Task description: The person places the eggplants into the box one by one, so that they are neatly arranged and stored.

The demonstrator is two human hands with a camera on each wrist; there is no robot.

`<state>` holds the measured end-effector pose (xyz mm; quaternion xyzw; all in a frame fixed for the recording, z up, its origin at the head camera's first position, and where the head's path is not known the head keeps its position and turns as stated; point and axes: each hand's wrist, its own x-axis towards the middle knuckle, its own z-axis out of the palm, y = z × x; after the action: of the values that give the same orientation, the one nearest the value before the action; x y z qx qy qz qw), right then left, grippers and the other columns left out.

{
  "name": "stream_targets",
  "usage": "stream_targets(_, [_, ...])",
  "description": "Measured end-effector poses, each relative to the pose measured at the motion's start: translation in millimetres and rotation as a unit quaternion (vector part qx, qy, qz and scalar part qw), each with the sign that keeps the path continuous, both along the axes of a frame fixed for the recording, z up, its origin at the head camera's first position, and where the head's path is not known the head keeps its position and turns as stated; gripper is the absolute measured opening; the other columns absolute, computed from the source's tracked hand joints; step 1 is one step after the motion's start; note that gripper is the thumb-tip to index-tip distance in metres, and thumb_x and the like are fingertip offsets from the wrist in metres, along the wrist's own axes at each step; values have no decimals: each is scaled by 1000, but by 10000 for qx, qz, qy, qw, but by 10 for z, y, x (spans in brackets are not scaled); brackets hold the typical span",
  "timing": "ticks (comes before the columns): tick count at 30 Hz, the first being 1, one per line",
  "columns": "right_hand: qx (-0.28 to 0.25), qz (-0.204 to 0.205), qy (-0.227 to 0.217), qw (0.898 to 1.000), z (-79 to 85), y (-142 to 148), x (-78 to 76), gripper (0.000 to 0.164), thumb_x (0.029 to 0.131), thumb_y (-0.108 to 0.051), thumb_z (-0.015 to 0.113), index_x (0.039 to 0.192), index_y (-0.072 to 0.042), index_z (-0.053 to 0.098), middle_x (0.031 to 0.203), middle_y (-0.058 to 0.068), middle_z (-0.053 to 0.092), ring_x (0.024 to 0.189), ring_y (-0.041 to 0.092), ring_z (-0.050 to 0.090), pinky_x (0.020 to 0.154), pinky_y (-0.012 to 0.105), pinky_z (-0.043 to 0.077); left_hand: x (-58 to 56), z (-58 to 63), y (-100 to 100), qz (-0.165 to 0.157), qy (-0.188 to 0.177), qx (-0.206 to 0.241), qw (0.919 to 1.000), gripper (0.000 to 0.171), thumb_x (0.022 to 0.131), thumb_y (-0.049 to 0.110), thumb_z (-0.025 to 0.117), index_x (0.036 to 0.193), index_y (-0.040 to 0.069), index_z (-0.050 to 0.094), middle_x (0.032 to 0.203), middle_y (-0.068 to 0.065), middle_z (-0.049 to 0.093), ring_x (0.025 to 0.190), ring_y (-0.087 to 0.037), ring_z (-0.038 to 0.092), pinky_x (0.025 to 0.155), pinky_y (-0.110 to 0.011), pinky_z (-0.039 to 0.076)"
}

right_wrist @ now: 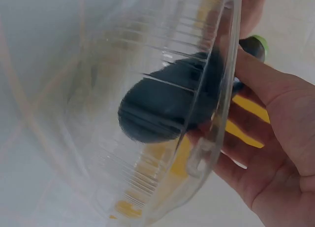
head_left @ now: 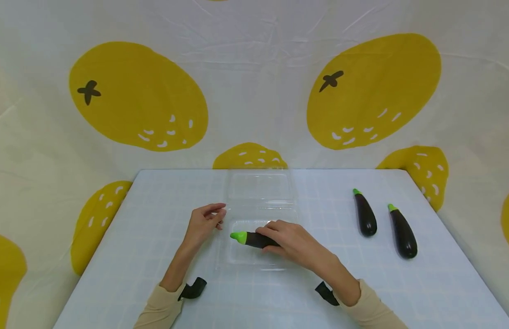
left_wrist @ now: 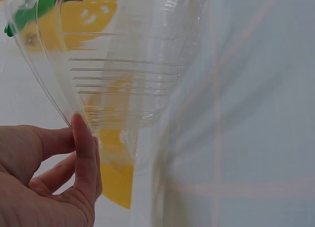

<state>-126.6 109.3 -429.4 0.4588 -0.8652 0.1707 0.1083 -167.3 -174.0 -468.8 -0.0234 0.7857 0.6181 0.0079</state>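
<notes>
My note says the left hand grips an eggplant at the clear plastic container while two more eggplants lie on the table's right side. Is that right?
No, the right hand grips the eggplant at the clear plastic container, as the head view shows. The rest stands.

Head view: high, facing forward and down across table (head_left: 114, 274). Wrist views: close, low, tipped sideways, facing clear box (left_wrist: 123, 84) from either side. All share box.
</notes>
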Motion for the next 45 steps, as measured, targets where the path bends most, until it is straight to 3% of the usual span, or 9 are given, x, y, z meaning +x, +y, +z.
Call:
stream_targets(14, [558,6,-494,9972,-104,-96,34,41,90,-28,81,127,-13,71,111,1,70,96,14,63,81,25,55,-23,-5,15,-97,24,54,9999,33,98,12,72,126,-5,69,107,-20,70,62,-16,64,63,-22,58])
stream_targets(29, [281,-14,-1210,9923,-200,-74,27,33,94,-34,76,117,-10,71,104,-2,69,90,8,58,77,24,52,-26,5,27,-164,38,306,9994,34,98,9,70,127,-9,66,112,-28,67,62,-14,62,62,-20,57])
stream_targets(32, [235,5,-1368,9903,-211,-62,20,32,97,-35,72,117,-9,71,105,-1,69,89,8,58,78,24,52,-5,57,37,-174,-56,278,9994,34,99,7,69,128,-11,65,112,-31,66,63,-17,62,62,-20,57])
stream_targets(39, [-54,-45,-1263,9920,-237,-30,23,32,102,-34,67,118,-8,72,108,0,70,94,12,64,83,28,56,132,325,80,-240,-38,220,9995,32,99,3,67,125,-15,64,111,-35,64,64,-20,63,63,-22,58])
stream_targets(45, [-357,-126,-1099,9932,-234,45,32,29,102,-30,67,119,-7,71,112,2,69,99,15,65,86,31,57,31,45,5,-87,-19,154,9998,34,99,10,71,126,-8,67,110,-27,68,63,-17,63,62,-21,57])
